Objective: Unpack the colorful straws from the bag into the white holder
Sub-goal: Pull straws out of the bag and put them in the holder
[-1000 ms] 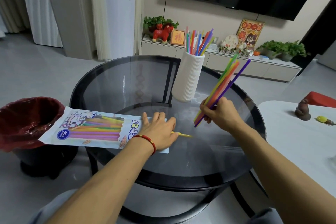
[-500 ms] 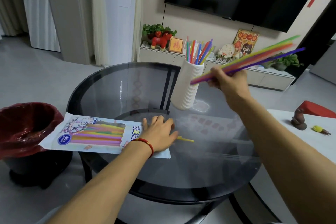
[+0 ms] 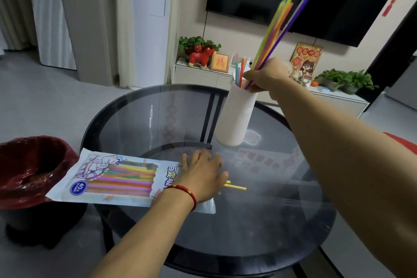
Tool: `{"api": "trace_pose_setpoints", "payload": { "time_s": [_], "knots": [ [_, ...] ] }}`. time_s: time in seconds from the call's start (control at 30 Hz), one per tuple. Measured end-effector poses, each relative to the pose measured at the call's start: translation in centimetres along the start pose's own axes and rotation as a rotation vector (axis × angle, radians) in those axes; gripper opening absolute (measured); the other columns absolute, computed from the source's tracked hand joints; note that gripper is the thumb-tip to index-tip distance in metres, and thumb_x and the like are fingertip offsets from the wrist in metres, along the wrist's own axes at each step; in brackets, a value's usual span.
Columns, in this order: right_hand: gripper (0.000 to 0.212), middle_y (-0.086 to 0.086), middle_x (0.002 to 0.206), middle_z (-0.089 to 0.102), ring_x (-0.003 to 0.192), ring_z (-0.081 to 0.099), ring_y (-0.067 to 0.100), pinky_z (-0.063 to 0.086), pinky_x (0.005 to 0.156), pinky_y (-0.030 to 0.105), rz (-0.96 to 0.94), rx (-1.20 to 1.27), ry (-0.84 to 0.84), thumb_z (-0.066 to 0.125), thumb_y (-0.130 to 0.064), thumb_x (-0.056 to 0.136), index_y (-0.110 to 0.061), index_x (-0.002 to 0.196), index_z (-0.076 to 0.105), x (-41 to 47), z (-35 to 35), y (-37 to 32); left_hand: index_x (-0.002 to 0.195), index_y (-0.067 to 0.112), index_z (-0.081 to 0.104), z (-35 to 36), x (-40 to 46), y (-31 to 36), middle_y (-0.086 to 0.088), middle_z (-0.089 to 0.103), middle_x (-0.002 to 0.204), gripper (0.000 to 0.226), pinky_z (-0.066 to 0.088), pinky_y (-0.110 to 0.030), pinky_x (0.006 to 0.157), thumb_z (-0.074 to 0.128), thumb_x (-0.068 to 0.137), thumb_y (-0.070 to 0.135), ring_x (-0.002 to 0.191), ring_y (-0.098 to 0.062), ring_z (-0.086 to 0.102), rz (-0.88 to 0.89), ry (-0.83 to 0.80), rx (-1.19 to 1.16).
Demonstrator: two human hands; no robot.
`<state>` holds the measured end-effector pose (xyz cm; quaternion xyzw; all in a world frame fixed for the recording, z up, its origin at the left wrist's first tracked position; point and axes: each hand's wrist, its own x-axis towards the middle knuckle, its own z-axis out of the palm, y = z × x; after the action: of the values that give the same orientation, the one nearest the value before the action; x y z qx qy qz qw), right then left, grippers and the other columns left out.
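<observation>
A tall ribbed white holder stands on the round dark glass table, with several straws sticking out of it. My right hand is closed on a bundle of colorful straws, their lower ends at the holder's mouth and their tops tilted up to the right. My left hand lies flat on the open end of the printed straw bag, which still shows straws inside. A yellow straw pokes out from under that hand.
A bin with a dark red liner stands left of the table, under the bag's far end. A white side table edge with a red object is at the right. A low cabinet with ornaments and plants lies behind.
My right hand has lifted the straw bundle from near the table, swung it up and over, and brought its lower ends to the holder's mouth. My left hand stays on the bag.
</observation>
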<state>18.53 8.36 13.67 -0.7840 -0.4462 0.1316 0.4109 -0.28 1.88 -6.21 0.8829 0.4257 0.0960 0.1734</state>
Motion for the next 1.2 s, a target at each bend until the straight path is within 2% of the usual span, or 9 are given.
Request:
{"api": "trace_pose_setpoints", "payload": {
  "time_s": [0.23,0.37,0.47,0.63,0.73,0.87,0.97,1.1,1.2],
  "knots": [
    [0.043,0.015,0.095,0.077,0.081,0.079,0.024,0.065,0.084,0.041,-0.099,0.016,0.062,0.085,-0.028,0.085,-0.002,0.113,0.068,-0.7,-0.7,-0.9,0.131,0.025,0.046,-0.3,-0.1,-0.2,-0.008,0.045,0.140,0.039,0.012,-0.062,0.118,0.040,0.098,0.047,0.139,-0.030,0.027,-0.011,-0.007,0.000],
    [0.084,0.017,0.131,0.061,0.107,0.067,0.028,0.058,0.091,0.034,-0.282,0.000,0.212,0.086,-0.019,0.084,-0.017,0.152,0.036,-1.6,-0.7,0.1,0.125,0.028,0.051,-0.6,-0.5,-0.5,-0.005,0.048,0.137,0.039,0.020,-0.058,0.116,0.043,0.096,0.053,0.136,-0.028,0.031,-0.003,-0.013,-0.004],
    [0.107,0.017,0.142,0.049,0.100,0.060,0.023,0.049,0.075,0.019,-0.508,-0.137,0.277,0.083,-0.009,0.085,-0.027,0.164,0.013,-1.9,-0.7,0.3,0.125,0.028,0.053,-0.7,-0.9,-0.9,-0.004,0.050,0.133,0.040,0.024,-0.054,0.115,0.046,0.095,0.054,0.133,-0.027,0.034,-0.003,0.000,0.008],
    [0.067,0.012,0.169,0.029,0.149,0.038,0.035,0.039,0.118,0.048,-0.615,-0.432,0.109,0.057,-0.007,0.102,-0.015,0.162,0.030,-1.4,-0.5,1.0,0.128,0.029,0.051,-0.7,-1.2,-1.1,-0.002,0.050,0.134,0.040,0.021,-0.053,0.117,0.046,0.096,0.052,0.135,-0.025,0.033,-0.009,0.006,0.018],
    [0.045,0.016,0.157,0.044,0.144,0.042,0.038,0.041,0.113,0.058,-0.598,-0.598,0.000,0.052,-0.023,0.106,-0.010,0.149,0.049,-1.6,-0.3,1.4,0.131,0.030,0.050,-0.8,-1.1,-1.2,-0.001,0.049,0.138,0.047,0.018,-0.053,0.118,0.047,0.093,0.059,0.137,-0.024,0.032,0.006,0.004,0.042],
    [0.050,0.013,0.164,0.039,0.149,0.038,0.031,0.035,0.122,0.048,-0.605,-0.360,0.196,0.054,-0.015,0.103,-0.012,0.152,0.046,-2.4,-0.7,1.8,0.143,0.034,0.039,-1.1,-1.5,-1.8,0.003,0.043,0.146,0.081,0.011,-0.060,0.119,0.050,0.076,0.078,0.141,-0.022,0.028,0.057,-0.003,0.100],
    [0.027,0.014,0.132,0.064,0.116,0.061,0.024,0.052,0.099,0.036,-0.658,-0.217,0.326,0.058,-0.010,0.097,-0.009,0.123,0.066,-5.3,-0.9,4.2,0.152,0.036,0.020,-1.2,-2.5,-2.7,0.002,0.034,0.153,0.114,0.004,-0.066,0.118,0.045,0.056,0.092,0.146,-0.023,0.021,0.080,-0.067,0.191],
    [0.016,0.002,0.097,0.075,0.084,0.068,0.018,0.061,0.081,0.041,-0.586,-0.271,-0.075,0.063,-0.015,0.094,-0.013,0.105,0.074,-11.6,1.2,11.4,0.156,0.034,0.004,-1.5,-3.4,-3.5,0.004,0.026,0.155,0.131,-0.006,-0.069,0.116,0.050,0.048,0.092,0.149,-0.019,0.012,0.095,-0.161,0.269],
    [0.030,0.001,0.114,0.070,0.101,0.065,0.018,0.055,0.093,0.037,-0.520,-0.438,-0.414,0.067,-0.031,0.095,-0.020,0.123,0.070,-15.6,3.2,16.6,0.155,0.034,0.007,-2.1,-3.5,-3.6,0.004,0.035,0.149,0.128,-0.002,-0.067,0.118,0.055,0.050,0.089,0.143,-0.020,0.027,0.111,-0.137,0.260]
  ]
}}
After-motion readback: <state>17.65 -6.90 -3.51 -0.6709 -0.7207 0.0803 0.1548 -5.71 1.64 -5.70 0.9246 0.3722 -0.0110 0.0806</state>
